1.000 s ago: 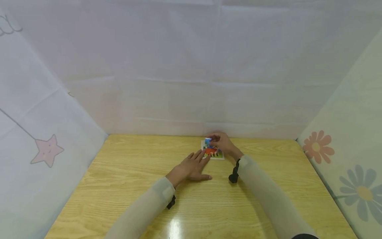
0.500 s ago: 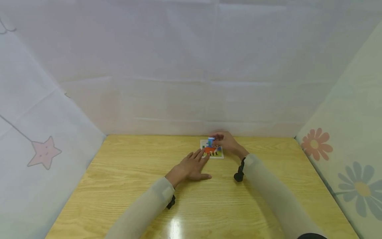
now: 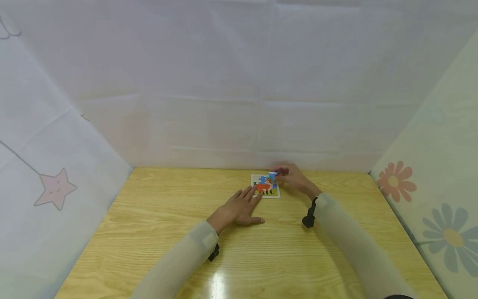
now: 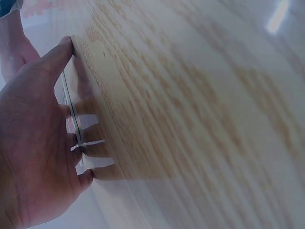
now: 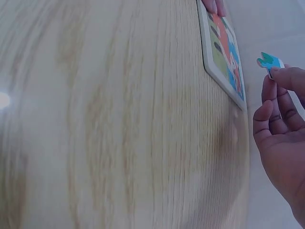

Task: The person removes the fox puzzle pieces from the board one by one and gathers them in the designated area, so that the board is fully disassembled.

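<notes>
A small jigsaw puzzle board [image 3: 266, 197] with a white border and a red fox picture lies flat near the table's back edge. My left hand [image 3: 242, 209] is spread out, its fingertips resting on the board's near left corner. Between the thumb and fingers of my right hand [image 3: 295, 177] is a blue and green puzzle piece [image 5: 272, 63], pinched and raised above the table in the right wrist view. In the head view that piece is over the board's upper right corner. Pale gaps show along the top of the picture. The left wrist view shows the left palm [image 4: 35, 143] edge-on, hiding most of the board.
The wooden table [image 3: 168, 232] spreads around both arms. Right behind the board rises a pale cloth wall [image 3: 201, 124]. Side cloths carry a pink star [image 3: 56, 189] and flowers [image 3: 396, 180]. A black strap [image 3: 310, 214] circles the right wrist.
My right hand has moved to the right with the puzzle piece, from above the board's upper left to its upper right. The left hand has stayed in place.
</notes>
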`<state>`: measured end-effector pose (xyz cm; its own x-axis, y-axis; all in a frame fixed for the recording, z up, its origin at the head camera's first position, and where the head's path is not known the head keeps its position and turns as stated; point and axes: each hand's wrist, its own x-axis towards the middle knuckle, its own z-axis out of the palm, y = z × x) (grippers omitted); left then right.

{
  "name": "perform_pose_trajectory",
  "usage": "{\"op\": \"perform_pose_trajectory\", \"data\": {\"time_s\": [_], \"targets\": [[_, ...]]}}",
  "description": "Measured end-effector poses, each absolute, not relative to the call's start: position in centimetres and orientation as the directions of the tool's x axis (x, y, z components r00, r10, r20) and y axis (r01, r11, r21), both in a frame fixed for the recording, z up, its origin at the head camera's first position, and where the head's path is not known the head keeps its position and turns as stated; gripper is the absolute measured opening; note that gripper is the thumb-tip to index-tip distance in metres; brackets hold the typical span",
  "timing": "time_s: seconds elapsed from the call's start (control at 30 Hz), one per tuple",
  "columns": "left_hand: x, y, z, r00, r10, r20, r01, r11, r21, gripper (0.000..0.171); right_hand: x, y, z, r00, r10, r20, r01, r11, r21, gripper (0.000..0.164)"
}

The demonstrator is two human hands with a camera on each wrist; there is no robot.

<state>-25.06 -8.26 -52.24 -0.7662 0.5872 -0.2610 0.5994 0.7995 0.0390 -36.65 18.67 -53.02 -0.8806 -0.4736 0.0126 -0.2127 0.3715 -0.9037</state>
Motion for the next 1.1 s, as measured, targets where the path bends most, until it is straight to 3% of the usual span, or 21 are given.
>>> {"op": "perform_pose_trajectory", "data": {"time_s": [1.1], "targets": [[-24.9, -8.3, -52.1, -0.764, 0.599, -0.240, 0.602, 0.795, 0.066, 0.098, -36.0, 25.8, -52.9, -0.906, -0.423, -0.028, -0.185, 0.454, -0.871, 0.035]]}}
